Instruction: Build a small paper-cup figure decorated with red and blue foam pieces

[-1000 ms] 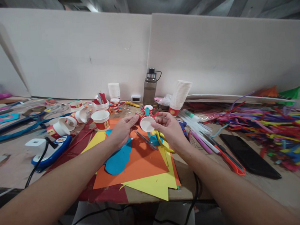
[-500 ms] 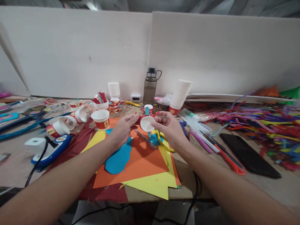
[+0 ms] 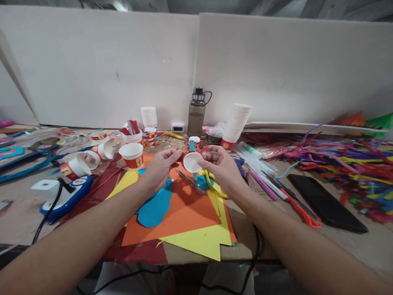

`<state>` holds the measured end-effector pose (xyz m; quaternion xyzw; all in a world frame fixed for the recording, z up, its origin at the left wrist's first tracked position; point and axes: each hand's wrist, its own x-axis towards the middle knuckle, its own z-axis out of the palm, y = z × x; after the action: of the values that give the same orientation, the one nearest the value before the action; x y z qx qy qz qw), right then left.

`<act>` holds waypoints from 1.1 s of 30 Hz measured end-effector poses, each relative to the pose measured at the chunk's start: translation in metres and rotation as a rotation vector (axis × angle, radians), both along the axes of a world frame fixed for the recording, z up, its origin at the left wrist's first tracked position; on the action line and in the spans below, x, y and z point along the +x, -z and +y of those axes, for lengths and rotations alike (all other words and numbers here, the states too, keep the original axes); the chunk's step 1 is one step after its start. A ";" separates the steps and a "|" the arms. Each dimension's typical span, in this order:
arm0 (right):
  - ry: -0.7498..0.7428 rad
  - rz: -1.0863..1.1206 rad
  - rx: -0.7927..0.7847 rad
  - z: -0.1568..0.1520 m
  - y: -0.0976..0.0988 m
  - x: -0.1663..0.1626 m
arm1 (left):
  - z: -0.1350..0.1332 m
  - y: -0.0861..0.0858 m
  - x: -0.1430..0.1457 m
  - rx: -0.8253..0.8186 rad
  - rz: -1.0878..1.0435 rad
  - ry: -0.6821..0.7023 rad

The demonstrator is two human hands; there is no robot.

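Between my hands is a small paper-cup craft (image 3: pixel 192 162), red and white with a blue strip on top, its round white opening toward me. My left hand (image 3: pixel 161 168) pinches its left side with thumb and forefinger. On the other side my right hand (image 3: pixel 221 164) grips it, thumb on the rim and fingers behind. Below lie scissors with yellow handles (image 3: pixel 217 190), partly covered by my right hand. They rest on orange paper (image 3: pixel 179 221), near a blue paper cutout (image 3: pixel 156 209) that my left hand partly hides. Yellow paper (image 3: pixel 200 246) shows underneath.
A red-and-white paper cup (image 3: pixel 132 156) stands to the left, with tipped cups (image 3: pixel 76 166) beyond. Behind are a water bottle (image 3: pixel 196 113) and a cup stack (image 3: pixel 237 124). A power strip (image 3: pixel 67 199), a phone (image 3: pixel 325 203), a cutter knife (image 3: pixel 303 210) and pipe cleaners (image 3: pixel 361 167) flank the papers.
Almost nothing differs. Both hands keep the cup craft at nearly the same spot, and the whole view has shifted very slightly.
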<state>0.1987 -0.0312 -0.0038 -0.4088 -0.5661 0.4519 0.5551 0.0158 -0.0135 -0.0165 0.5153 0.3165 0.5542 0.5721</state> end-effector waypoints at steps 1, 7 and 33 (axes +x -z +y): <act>-0.001 0.000 -0.001 0.000 0.000 0.000 | 0.000 0.000 0.000 0.003 -0.006 0.000; -0.008 0.014 -0.006 0.000 0.000 0.000 | 0.002 0.000 0.000 -0.055 -0.047 0.003; -0.004 -0.046 0.121 0.001 0.002 0.002 | -0.001 -0.003 -0.001 0.056 0.065 0.025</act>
<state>0.2011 -0.0299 -0.0059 -0.3837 -0.6060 0.4085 0.5645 0.0144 -0.0149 -0.0140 0.5528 0.3129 0.5386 0.5535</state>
